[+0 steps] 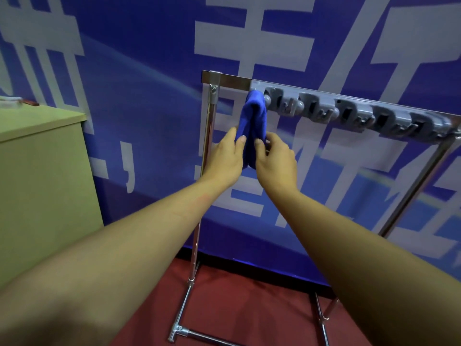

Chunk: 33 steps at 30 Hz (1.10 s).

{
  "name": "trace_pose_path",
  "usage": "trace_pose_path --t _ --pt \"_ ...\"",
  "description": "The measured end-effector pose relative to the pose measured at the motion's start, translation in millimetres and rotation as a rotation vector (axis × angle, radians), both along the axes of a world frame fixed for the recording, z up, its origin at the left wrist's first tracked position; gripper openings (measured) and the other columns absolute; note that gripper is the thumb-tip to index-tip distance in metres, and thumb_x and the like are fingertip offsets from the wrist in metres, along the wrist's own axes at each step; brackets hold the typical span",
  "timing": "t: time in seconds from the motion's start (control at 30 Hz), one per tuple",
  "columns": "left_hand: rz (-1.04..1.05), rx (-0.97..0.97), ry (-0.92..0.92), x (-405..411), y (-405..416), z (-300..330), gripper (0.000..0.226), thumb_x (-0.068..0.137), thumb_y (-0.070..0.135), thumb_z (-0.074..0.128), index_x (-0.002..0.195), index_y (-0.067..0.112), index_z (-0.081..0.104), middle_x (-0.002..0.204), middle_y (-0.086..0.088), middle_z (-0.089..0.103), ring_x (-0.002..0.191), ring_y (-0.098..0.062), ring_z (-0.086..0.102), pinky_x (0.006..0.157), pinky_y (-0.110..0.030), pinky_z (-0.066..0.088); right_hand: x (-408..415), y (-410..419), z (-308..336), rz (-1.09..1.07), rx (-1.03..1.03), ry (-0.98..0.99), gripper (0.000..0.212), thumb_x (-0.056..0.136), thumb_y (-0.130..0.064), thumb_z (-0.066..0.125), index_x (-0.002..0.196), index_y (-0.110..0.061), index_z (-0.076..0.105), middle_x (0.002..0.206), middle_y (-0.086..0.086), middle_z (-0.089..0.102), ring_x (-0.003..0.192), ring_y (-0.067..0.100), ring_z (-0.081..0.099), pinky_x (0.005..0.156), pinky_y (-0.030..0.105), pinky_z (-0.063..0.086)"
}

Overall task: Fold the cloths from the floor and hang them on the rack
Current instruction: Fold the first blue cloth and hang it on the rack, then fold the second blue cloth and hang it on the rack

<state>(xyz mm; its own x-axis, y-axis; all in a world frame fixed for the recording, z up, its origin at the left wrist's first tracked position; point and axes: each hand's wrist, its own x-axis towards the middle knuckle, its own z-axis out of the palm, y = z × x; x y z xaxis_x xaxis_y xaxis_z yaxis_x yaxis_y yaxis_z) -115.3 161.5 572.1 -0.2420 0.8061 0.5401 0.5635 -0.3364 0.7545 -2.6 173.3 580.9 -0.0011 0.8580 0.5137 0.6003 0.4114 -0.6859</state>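
A folded blue cloth (252, 116) hangs from the leftmost grey clip of the metal rack (229, 79), draping down in two halves. My left hand (224, 158) holds the cloth's left half, thumb on the front and fingers behind it. My right hand (274, 161) pinches the right half low down with curled fingers. Both hands are just below the rack's top bar. The cloth's lower end is partly hidden between my hands.
A grey strip of several clips and hooks (349, 113) runs along the rack's top bar to the right. A light wooden cabinet (42, 176) stands at the left. Behind is a blue printed wall (139, 71); below is red floor (237, 308) with the rack's feet.
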Motion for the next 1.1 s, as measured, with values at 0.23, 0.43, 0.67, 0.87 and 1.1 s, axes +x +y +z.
trace_pose_path --t 0.23,0.43,0.67,0.87,1.1 --pt "-0.048 -0.029 -0.042 -1 -25 -14 0.035 0.107 0.035 0.035 0.138 0.028 0.048 0.111 0.002 0.069 0.099 -0.016 0.065 0.083 -0.04 0.054 14 -29 0 0.02 0.007 -0.015 0.042 0.104 -0.045 0.045 0.139 -0.025 0.055 0.124 -0.004 0.07 0.109 0.016 0.067 0.091 0.045 0.057" --pt "-0.093 -0.117 -0.098 5 -61 -49 0.045 0.107 0.036 0.036 0.151 0.026 0.038 0.149 0.001 0.05 0.136 -0.013 0.047 0.11 -0.032 0.04 31 -64 -23 0.031 -0.026 -0.039 0.042 0.105 -0.043 0.045 0.141 -0.024 0.054 0.13 -0.003 0.068 0.115 0.015 0.065 0.093 0.036 0.054" --pt "-0.1 -0.289 -0.013 18 -97 -157 0.047 0.106 0.038 0.039 0.15 0.021 0.041 0.153 -0.001 0.047 0.14 -0.017 0.044 0.115 -0.036 0.035 59 -97 -134 0.063 -0.225 -0.17 0.047 0.101 -0.048 0.049 0.142 -0.026 0.053 0.137 -0.002 0.065 0.124 0.019 0.062 0.101 0.044 0.051" --pt "-0.123 -0.505 0.002 32 -118 -287 0.045 0.105 0.034 0.042 0.146 0.015 0.046 0.148 -0.006 0.052 0.136 -0.02 0.05 0.114 -0.038 0.037 88 -117 -268 0.075 -0.469 -0.287 0.047 0.097 -0.049 0.054 0.141 -0.029 0.053 0.132 0.005 0.068 0.123 0.029 0.062 0.1 0.044 0.05" --pt "-0.158 -0.807 -0.019 44 -135 -440 0.044 0.106 0.031 0.042 0.147 0.015 0.046 0.147 -0.005 0.053 0.135 -0.019 0.05 0.114 -0.028 0.035 116 -136 -429 0.148 -0.746 -0.371 0.049 0.098 -0.044 0.056 0.142 -0.022 0.053 0.135 0.006 0.066 0.124 0.03 0.061 0.1 0.041 0.049"
